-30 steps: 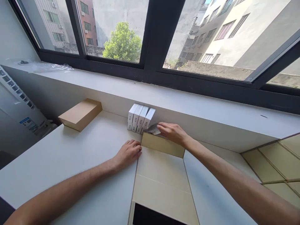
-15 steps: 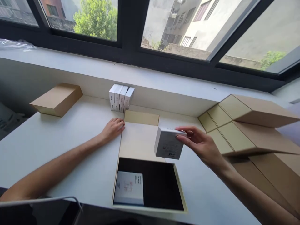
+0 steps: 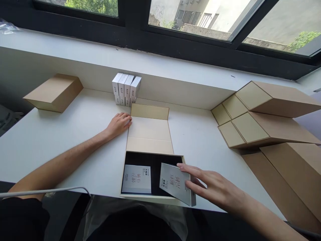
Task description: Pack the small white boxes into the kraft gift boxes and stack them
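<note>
My right hand [image 3: 213, 187] grips a flat silver-white carton [image 3: 174, 182] with printed characters between thumb and fingers. The carton is tilted over the right part of an open gift box [image 3: 160, 198] with a dark inside, and its lower right corner overhangs the front rim. A similar carton [image 3: 136, 179] lies flat in the left part of that box. The box's cream lid [image 3: 150, 129] is folded back on the table. At the lid's left edge, my left hand [image 3: 118, 125] rests with curled fingers closed against it.
Small white cartons [image 3: 125, 88] are stacked by the back wall. A closed brown box [image 3: 54, 92] stands at the left. Several brown boxes with cream ends [image 3: 250, 125] are piled at the right. A white cable [image 3: 45, 192] crosses the lower left.
My right hand has brought its carton down and toward me, from above the lid to over the box's right part. My left hand stays at the lid's edge. The view has tipped downward.
</note>
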{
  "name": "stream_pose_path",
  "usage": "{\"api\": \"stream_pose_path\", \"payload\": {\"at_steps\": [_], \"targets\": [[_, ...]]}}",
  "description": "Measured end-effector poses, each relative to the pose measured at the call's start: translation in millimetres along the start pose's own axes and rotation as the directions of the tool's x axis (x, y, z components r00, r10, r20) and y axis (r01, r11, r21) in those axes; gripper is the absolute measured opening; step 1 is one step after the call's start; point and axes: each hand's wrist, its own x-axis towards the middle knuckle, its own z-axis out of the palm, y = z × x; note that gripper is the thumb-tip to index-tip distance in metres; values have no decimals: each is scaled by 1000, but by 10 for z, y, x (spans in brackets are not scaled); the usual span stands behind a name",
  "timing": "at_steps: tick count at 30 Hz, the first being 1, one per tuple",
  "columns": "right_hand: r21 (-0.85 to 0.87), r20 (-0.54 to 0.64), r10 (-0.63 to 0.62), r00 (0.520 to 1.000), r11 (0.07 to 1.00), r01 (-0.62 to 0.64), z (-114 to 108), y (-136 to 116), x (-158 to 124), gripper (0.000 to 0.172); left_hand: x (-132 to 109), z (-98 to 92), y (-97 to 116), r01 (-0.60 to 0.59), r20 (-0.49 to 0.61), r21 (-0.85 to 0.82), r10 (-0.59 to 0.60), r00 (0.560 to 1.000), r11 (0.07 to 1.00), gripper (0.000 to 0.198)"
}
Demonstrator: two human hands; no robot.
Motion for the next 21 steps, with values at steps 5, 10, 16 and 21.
{"api": "stream_pose_path", "payload": {"at_steps": [5, 10, 16, 21], "targets": [[186, 103, 102, 990, 975, -120, 108, 137, 7, 47, -3, 6, -1, 1, -1, 14, -1, 1000, 1000, 22], [255, 228, 124, 966, 950, -182, 27, 128, 101, 28, 0, 7, 2, -2, -1, 14, 2, 1000, 1000, 23], [157, 297, 162, 941, 964, -215, 178, 96, 100, 39, -1, 2, 1, -14, 4, 18, 13, 1000, 1000, 23], [101, 315, 93, 944, 986, -131, 242, 78, 253, 31, -5, 7, -10, -12, 15, 14, 12, 1000, 1000, 24]]}}
